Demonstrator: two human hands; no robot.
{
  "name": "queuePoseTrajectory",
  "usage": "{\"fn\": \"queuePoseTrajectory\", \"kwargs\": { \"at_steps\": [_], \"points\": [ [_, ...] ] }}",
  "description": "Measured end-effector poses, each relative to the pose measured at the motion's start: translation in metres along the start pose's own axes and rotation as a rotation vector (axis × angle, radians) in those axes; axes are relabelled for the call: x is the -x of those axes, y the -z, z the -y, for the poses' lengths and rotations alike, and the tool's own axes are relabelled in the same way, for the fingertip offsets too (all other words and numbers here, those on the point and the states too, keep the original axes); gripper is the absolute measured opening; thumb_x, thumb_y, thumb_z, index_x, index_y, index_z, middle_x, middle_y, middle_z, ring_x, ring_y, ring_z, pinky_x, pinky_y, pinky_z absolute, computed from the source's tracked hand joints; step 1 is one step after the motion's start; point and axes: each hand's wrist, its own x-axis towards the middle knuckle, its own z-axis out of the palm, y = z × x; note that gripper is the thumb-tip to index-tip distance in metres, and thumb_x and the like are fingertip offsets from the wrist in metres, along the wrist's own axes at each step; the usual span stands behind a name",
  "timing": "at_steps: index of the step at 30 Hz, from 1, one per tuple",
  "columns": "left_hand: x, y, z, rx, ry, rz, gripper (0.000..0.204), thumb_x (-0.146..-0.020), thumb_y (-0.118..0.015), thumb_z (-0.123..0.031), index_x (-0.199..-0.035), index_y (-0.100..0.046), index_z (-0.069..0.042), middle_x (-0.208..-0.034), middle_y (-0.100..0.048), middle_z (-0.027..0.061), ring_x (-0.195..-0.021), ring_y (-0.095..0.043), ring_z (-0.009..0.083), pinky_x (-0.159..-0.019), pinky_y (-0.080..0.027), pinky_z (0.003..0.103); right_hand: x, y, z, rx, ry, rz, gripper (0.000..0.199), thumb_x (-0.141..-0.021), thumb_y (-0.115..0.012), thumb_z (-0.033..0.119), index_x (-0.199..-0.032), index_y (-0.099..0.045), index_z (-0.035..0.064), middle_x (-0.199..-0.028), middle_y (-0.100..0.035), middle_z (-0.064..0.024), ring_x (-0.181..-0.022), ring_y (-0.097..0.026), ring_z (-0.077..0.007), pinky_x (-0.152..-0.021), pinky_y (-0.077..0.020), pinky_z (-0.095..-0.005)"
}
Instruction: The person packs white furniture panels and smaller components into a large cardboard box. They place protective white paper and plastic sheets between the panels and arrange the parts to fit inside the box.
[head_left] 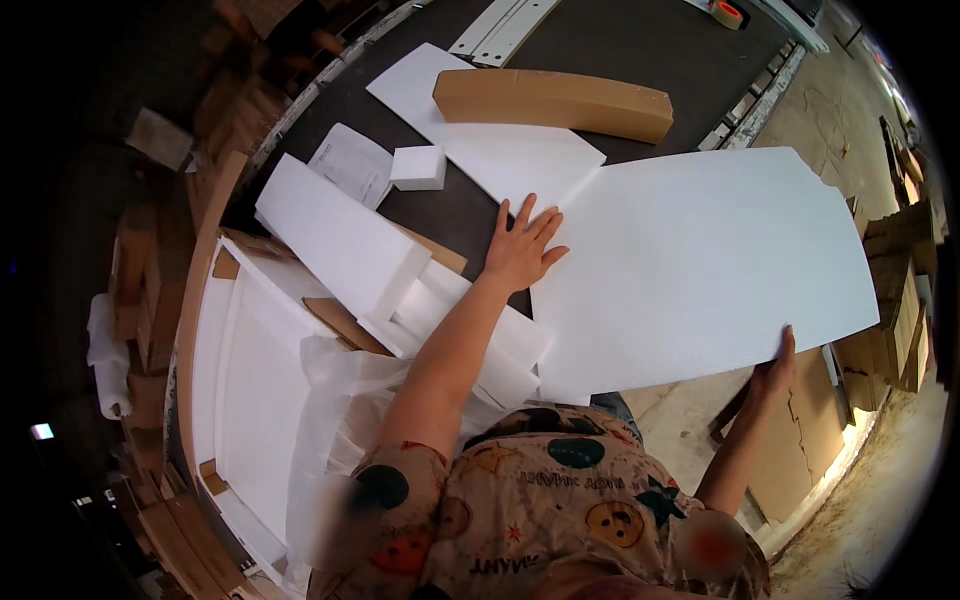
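Note:
A large white foam sheet point(700, 265) lies on the right, reaching out past the table's near edge. My right hand point(776, 372) holds its near edge toward the right corner; part of the fingers is hidden. My left hand point(524, 252) is open, its fingers spread over the sheet's left edge, where a narrower white foam sheet point(520, 160) meets it. On that narrower piece rests a long brown cardboard box point(555, 103). To the left of my left hand are a small white foam block point(418, 168) and several long foam pieces point(340, 235).
An opened carton point(205, 330) with white lining stands at the left, clear plastic film point(345, 400) hanging by it. A printed paper sheet point(352, 165), white drilled panels point(503, 30) and a tape roll point(727, 14) lie on the dark table point(640, 40). Stacked cardboard point(895, 300) stands right.

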Motion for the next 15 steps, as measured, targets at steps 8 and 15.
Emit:
{"fn": "queuePoseTrajectory", "kwargs": {
  "at_steps": [8, 15],
  "points": [
    [0.004, -0.003, 0.022, 0.239, -0.012, 0.157, 0.039, -0.093, -0.049, -0.037, -0.126, -0.055, -0.015, -0.133, -0.050, -0.0001, -0.133, -0.033, 0.0231, -0.110, -0.023, 0.046, -0.037, 0.063, 0.083, 0.039, 0.249, -0.168, 0.043, -0.086, -0.062, 0.019, -0.117, -0.051, -0.0099, -0.114, -0.058, -0.0167, -0.103, -0.056, -0.0268, -0.089, -0.0472, -0.0393],
    [-0.031, 0.117, 0.039, 0.716, 0.116, 0.850, 0.025, -0.078, -0.068, -0.026, -0.088, -0.068, -0.004, -0.086, -0.068, 0.0104, -0.081, -0.064, 0.0228, -0.071, -0.049, 0.033, -0.044, 0.095, 0.097, -0.007, 0.181, -0.133, 0.043, -0.088, -0.060, 0.020, -0.120, -0.050, -0.0057, -0.119, -0.056, -0.0163, -0.109, -0.053, -0.0291, -0.093, -0.0456, -0.0418]
  ]
}}
